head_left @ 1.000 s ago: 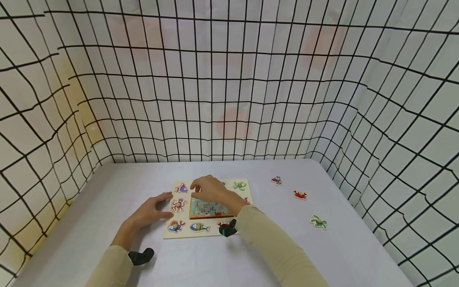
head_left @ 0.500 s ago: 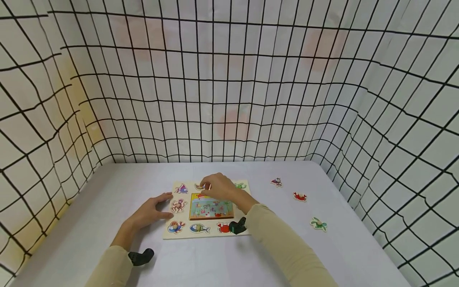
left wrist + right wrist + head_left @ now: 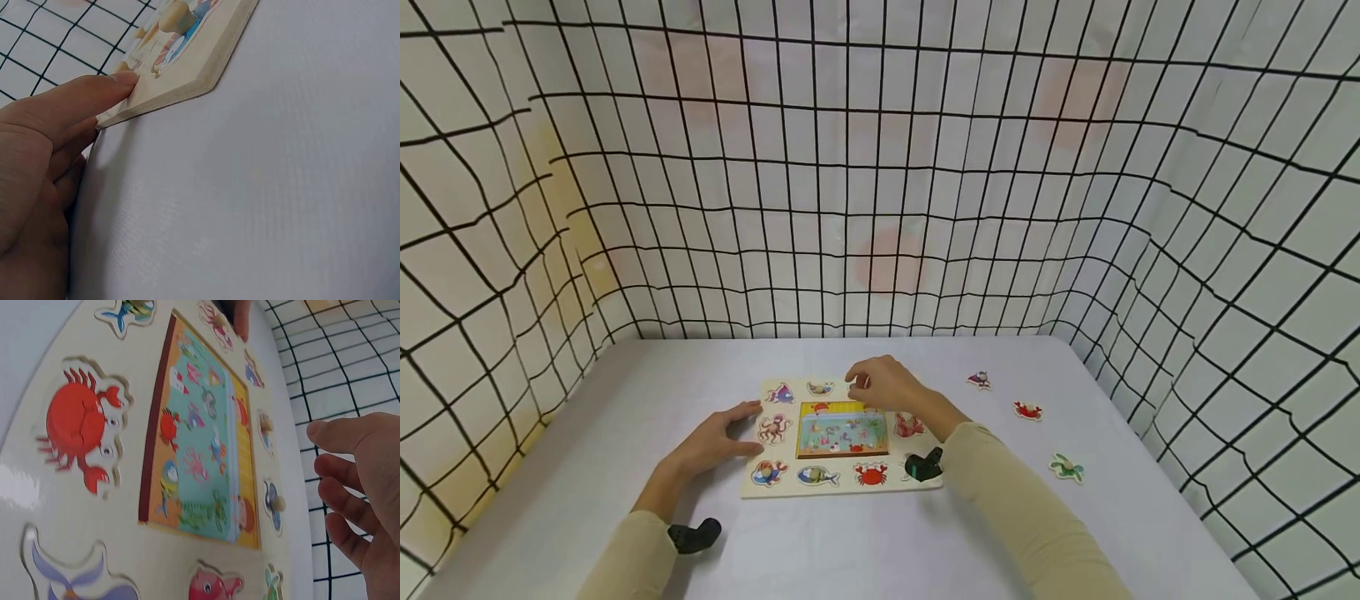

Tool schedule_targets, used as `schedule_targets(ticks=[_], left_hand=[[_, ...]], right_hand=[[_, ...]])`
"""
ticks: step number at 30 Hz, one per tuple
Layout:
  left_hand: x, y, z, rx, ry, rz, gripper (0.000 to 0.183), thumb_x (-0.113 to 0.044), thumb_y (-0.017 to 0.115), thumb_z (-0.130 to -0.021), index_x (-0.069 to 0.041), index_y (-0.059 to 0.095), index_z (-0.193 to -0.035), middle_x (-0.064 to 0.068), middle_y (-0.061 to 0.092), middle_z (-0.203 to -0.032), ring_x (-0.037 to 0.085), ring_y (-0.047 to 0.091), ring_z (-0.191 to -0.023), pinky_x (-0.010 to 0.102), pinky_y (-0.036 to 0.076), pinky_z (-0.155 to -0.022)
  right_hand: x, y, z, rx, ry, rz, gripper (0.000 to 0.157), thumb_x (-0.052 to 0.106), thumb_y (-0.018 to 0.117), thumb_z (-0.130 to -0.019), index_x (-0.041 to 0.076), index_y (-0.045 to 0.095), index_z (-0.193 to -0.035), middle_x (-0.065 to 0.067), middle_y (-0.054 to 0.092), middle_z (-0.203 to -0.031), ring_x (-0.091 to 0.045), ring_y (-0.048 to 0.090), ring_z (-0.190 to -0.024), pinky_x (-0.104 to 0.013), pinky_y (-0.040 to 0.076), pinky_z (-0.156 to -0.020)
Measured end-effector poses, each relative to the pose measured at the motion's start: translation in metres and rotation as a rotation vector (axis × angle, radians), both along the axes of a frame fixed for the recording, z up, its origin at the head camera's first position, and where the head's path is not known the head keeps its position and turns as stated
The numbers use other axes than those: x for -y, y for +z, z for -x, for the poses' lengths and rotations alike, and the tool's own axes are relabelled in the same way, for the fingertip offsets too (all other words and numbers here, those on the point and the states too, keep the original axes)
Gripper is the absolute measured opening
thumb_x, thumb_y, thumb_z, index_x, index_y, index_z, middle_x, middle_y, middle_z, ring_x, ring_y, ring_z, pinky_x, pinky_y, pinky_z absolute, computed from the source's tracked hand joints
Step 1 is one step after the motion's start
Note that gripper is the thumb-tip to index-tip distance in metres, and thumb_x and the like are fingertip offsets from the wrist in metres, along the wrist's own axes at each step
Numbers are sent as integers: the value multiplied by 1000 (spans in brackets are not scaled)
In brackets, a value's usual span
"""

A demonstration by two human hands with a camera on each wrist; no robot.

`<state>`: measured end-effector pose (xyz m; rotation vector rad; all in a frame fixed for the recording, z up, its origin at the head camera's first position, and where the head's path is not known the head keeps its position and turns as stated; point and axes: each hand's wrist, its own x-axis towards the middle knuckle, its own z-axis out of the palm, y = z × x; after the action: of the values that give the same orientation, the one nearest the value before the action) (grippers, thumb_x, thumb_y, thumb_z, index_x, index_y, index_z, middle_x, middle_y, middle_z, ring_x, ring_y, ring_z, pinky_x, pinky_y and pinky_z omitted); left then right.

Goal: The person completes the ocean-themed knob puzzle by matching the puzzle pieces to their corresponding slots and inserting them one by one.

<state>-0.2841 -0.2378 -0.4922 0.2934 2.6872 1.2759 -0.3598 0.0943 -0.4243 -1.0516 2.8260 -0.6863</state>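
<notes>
A pale wooden peg puzzle board (image 3: pixel 786 491) with sea animals lies on the table, a printed aquarium picture (image 3: pixel 842 433) in its middle. My left hand (image 3: pixel 707 446) touches the board's left edge; in the left wrist view its thumb (image 3: pixel 125 80) rests on the rim. Over the far edge hovers my right hand (image 3: pixel 891 387), fingers loosely bent and holding nothing. Near its fingertips in the right wrist view sits a dark blue knobbed piece (image 3: pixel 273 501) in its slot. Knobbed pieces also fill the octopus (image 3: pixel 773 429) and striped fish (image 3: pixel 817 476) slots. The red crab slot (image 3: pixel 76 419) shows no knob.
Three loose pieces lie to the right of the board: a small purplish one (image 3: pixel 979 380), a red crab piece (image 3: pixel 1027 410) and a green turtle piece (image 3: pixel 1067 468). White walls with black grid lines (image 3: pixel 842 208) enclose the table's back and sides.
My right hand has moved right along the board's far edge, uncovering the yellowish piece at the top middle and the aquarium picture. The left hand has stayed put.
</notes>
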Motion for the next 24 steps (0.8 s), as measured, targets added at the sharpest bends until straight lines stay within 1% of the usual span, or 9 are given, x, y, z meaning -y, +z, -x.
schedule_targets(ticks=[3,6,8,13,16,21,24], left_hand=[[0,-1,0,-1,-5,2,82,-27,88,-83,-1,51,-151,21,35,-163,48,18,-152,68,14,-119],[0,-1,0,-7,-8,12,81,-28,88,-84,-2,51,-151,21,34,-163,48,18,-152,68,14,-119],[1,1,0,-6,-1,23,80,-28,87,-84,-3,51,-151,21,35,-163,47,18,-152,67,15,-119],[0,2,-2,4,1,39,80,-28,88,-84,-2,51,-151,23,35,-162,48,20,-151,67,17,-118],[-1,4,-2,-20,-8,52,81,-29,87,-84,0,50,-150,26,37,-160,50,23,-150,67,18,-118],[-2,5,-3,-50,8,75,83,-31,87,-84,1,49,-150,29,39,-157,51,26,-148,66,20,-119],[-2,3,-3,-39,29,77,84,-33,87,-84,-1,50,-151,27,39,-158,49,26,-149,65,21,-119]], right_hand=[[-13,-1,4,1,4,14,30,22,72,-99,6,73,-125,5,70,-92,-12,66,-84,-32,57,-76],[-25,-2,8,-1,-12,30,30,19,74,-98,5,73,-124,4,70,-92,-14,66,-85,-33,57,-76],[-33,-3,11,-4,-35,31,30,19,74,-98,5,73,-124,4,69,-93,-14,65,-85,-32,56,-76],[-61,-5,17,22,-106,38,31,18,74,-97,3,72,-124,2,68,-93,-15,62,-83,-32,55,-73],[-82,-6,22,3,-143,58,31,17,75,-96,1,73,-123,0,68,-92,-16,61,-81,-33,54,-70],[-117,-8,33,-48,-201,83,29,16,76,-96,0,73,-120,0,68,-90,-17,61,-81,-35,53,-70],[-135,-9,38,-57,-234,91,29,17,75,-96,-1,73,-119,-1,69,-91,-20,62,-84,-37,54,-73]])
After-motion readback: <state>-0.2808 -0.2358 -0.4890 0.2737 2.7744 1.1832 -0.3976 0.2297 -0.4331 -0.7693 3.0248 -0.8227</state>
